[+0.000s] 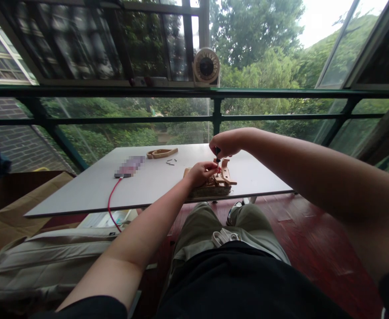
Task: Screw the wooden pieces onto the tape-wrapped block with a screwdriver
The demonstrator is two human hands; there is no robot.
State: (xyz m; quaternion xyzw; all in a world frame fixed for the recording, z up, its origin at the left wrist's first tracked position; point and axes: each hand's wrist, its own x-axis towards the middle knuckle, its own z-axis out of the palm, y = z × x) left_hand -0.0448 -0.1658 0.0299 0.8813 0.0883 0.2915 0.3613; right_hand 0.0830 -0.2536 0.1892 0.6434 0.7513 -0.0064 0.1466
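Note:
A wooden assembly (222, 177) of pale cut parts lies near the front edge of the white table (91, 186). My right hand (222, 144) is closed around the dark handle of a small screwdriver (217, 157) that stands upright over the assembly. My left hand (201, 172) is closed on the wooden parts right beside the screwdriver's tip, fingers pinched together there.
A curved wooden piece (162, 153) and several small screws (170, 162) lie farther back on the table. A blurred flat device (129, 167) with a red cable (111, 201) lies left of centre. A cardboard box (11, 199) and a grey bag (48, 261) are at left. A green railing (214, 94) runs behind.

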